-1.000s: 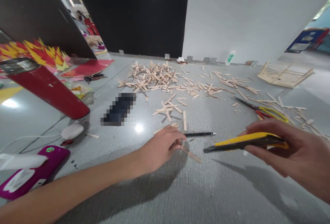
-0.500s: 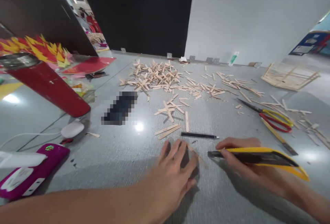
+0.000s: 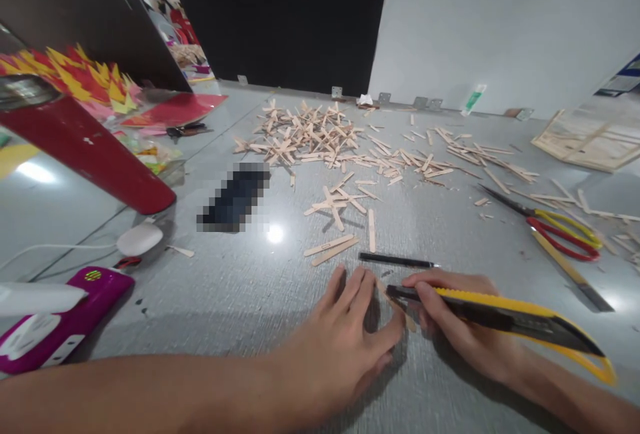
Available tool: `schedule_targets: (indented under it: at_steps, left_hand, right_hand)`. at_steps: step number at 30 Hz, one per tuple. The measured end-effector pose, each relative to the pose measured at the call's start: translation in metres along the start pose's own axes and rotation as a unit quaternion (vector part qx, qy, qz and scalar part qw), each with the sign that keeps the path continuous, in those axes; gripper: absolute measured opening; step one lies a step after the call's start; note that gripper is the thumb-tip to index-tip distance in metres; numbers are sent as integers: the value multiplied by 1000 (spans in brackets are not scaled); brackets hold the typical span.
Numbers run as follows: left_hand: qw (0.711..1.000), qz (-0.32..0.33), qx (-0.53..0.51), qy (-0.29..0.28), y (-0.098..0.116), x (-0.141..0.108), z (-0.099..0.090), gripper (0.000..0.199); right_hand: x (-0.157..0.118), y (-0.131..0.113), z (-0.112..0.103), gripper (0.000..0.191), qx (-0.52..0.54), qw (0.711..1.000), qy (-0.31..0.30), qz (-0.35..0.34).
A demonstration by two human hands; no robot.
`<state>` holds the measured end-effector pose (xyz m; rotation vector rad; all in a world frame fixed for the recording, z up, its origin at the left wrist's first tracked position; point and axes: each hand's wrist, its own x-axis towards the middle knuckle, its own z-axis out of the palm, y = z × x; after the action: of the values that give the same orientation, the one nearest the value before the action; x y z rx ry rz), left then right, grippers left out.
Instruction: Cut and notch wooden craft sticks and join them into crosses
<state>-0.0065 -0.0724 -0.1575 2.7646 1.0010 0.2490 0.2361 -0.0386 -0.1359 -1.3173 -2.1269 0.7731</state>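
My left hand (image 3: 340, 337) rests on the grey table, holding a thin wooden craft stick (image 3: 381, 287) down between forefinger and thumb; part of the stick is covered. In my right hand (image 3: 463, 334) is a yellow and black box cutter (image 3: 520, 317), its front end at the stick, just beside the left fingers. Whether the blade touches the wood I cannot tell. Just beyond both hands lies a black pen (image 3: 397, 261). Two craft sticks (image 3: 334, 251) lie side by side left of the pen, and a single stick (image 3: 371, 231) points away behind it.
Farther back spreads a heap of craft sticks (image 3: 305, 131). At right are scissors (image 3: 565, 231), a yellow-handled flat tool (image 3: 573, 271) and a stick frame (image 3: 585, 141). A blurred dark phone-like object (image 3: 235, 197), red flask (image 3: 95, 154) and purple power bank (image 3: 100, 314) occupy the left.
My right hand has moved left with the box cutter, bringing its tip onto or right over the stick. My left hand stays on the stick. The view has shifted slightly.
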Motion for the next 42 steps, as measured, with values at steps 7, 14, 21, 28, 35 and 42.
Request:
schedule_targets:
  at_steps: [7, 14, 21, 28, 35, 42]
  left_hand:
    - [1000, 4, -17, -4, 0, 0, -2, 50]
    - [1000, -2, -16, 10, -1, 1, 0, 46]
    - [998, 43, 35, -5, -2, 1, 2, 63]
    - [997, 65, 46, -2, -4, 1, 2, 58]
    - [997, 56, 60, -2, -2, 1, 7, 61]
    - [995, 50, 83, -16, -1, 4, 5, 61]
  right_hand:
    - [4, -7, 0, 31, 5, 1000, 14, 5]
    - [7, -10, 3, 23, -5, 993, 57, -102]
    - [4, -7, 9, 22, -16, 988, 75, -133]
    - [-1, -7, 19, 25, 2, 991, 70, -110]
    - [1, -1, 19, 29, -7, 995, 41, -96]
    - [0, 5, 17, 30, -12, 993, 15, -119]
